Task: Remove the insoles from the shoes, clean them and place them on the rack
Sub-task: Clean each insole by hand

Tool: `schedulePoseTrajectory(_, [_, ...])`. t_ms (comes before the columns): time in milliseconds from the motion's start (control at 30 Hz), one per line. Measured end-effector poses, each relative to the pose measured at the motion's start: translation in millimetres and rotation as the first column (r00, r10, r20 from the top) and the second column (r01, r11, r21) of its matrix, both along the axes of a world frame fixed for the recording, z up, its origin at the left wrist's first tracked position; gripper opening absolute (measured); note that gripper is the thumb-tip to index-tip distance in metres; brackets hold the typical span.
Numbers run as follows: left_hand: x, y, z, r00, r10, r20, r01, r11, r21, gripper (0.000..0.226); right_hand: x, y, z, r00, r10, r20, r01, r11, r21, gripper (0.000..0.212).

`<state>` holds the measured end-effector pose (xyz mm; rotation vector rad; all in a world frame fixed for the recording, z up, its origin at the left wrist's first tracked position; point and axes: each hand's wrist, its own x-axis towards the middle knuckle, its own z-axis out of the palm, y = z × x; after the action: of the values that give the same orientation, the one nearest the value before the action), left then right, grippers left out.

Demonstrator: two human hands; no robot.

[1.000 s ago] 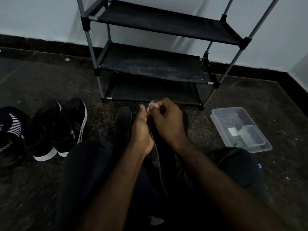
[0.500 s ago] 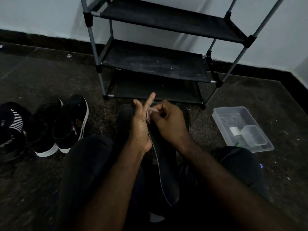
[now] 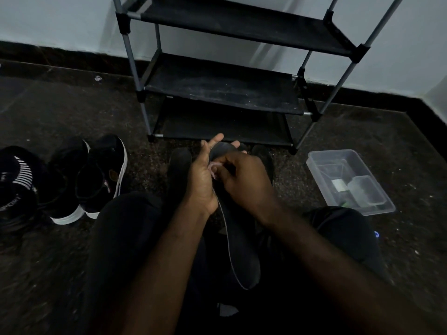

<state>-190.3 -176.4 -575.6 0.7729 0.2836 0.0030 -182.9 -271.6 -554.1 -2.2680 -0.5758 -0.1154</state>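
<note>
Because the long, dark foam insole (image 3: 240, 250) needs a firm backing to be rubbed, the person's left hand (image 3: 202, 182) props its toe end from behind with straight, spread fingers (image 3: 217, 139), while the heel end slopes down toward the lap. The right hand (image 3: 244, 181) is curled around a small pale pink wipe (image 3: 213, 169), pinching it against the insole's upper face, apparently to scrub it; the dim light makes the exact contact hard to judge. Just beyond both hands stands the black fabric-shelved metal rack (image 3: 217, 85), within easy reach for setting the insole down. A pair of black, white-soled sneakers (image 3: 84, 180) waits left of the left hand, and a clear plastic box (image 3: 377, 197) lies right of the right hand.
</note>
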Motion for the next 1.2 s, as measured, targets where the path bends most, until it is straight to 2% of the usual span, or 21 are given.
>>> schedulePoseTrajectory(100, [1.3, -3.1, -4.7, 1.000, 0.005, 0.020, -0.007, 0.996, 0.088, 0.034, 11.6, 3.7, 8.2, 0.984, -0.096, 0.151, 0.118, 0.983, -0.139, 0.015])
schedulePoseTrajectory(167, [2.2, -7.1, -7.5, 0.999, 0.030, 0.022, -0.033, 0.981, 0.189, 0.027, 23.4, 3.1, 9.3, 0.967, -0.185, 0.173, 0.218, 0.957, -0.192, 0.018])
schedulePoseTrajectory(267, [4.6, -12.1, -8.9, 0.997, 0.079, -0.004, -0.075, 0.971, 0.229, 0.033, 34.0, 2.6, 7.2, 0.954, -0.252, 0.161, 0.276, 0.948, -0.156, 0.018])
schedulePoseTrajectory(433, [9.0, -7.2, -11.6, 0.990, 0.141, -0.029, -0.128, 0.954, 0.271, 0.029, 18.3, 4.7, -0.8, 0.986, -0.142, 0.086, 0.151, 0.983, -0.109, 0.015])
schedulePoseTrajectory(533, [6.1, -11.7, -10.7, 0.993, 0.119, -0.011, -0.110, 0.946, 0.306, 0.028, 30.0, -2.4, 1.4, 0.971, -0.235, 0.046, 0.235, 0.972, 0.004, 0.014])
schedulePoseTrajectory(600, [3.2, -14.9, -10.6, 0.995, 0.096, -0.004, -0.089, 0.943, 0.321, 0.029, 37.9, -4.6, 5.2, 0.958, -0.285, 0.016, 0.285, 0.958, 0.017, 0.015])
schedulePoseTrajectory(667, [2.7, -13.4, -9.7, 0.995, 0.104, -0.008, -0.096, 0.941, 0.324, 0.030, 36.8, -2.2, 3.6, 0.966, -0.255, 0.052, 0.257, 0.965, -0.044, 0.012])
schedulePoseTrajectory(767, [3.4, -6.8, -7.4, 0.992, 0.124, -0.015, -0.113, 0.941, 0.318, 0.031, 22.1, -0.7, -5.8, 0.991, -0.119, 0.055, 0.125, 0.985, -0.119, 0.012])
schedulePoseTrajectory(833, [4.0, -6.3, -6.2, 0.992, 0.126, -0.029, -0.110, 0.939, 0.327, 0.032, 14.1, -4.3, -11.0, 0.997, -0.062, 0.050, 0.064, 0.996, -0.058, 0.012])
schedulePoseTrajectory(933, [3.1, -9.4, -5.7, 0.991, 0.119, -0.064, -0.097, 0.956, 0.278, 0.030, 11.2, -6.2, -14.0, 0.991, -0.090, 0.098, 0.087, 0.996, 0.035, 0.007])
schedulePoseTrajectory(1100, [4.9, -4.1, -5.3, 0.989, 0.127, -0.075, -0.104, 0.960, 0.260, 0.037, 13.0, 4.2, -13.2, 0.991, -0.119, 0.067, 0.117, 0.993, 0.030, 0.008])
schedulePoseTrajectory(1200, [7.1, 3.7, -5.9, 0.986, 0.151, -0.067, -0.135, 0.971, 0.198, 0.040, 4.0, 9.2, -15.0, 0.998, 0.001, 0.069, 0.002, 1.000, -0.030, 0.013])
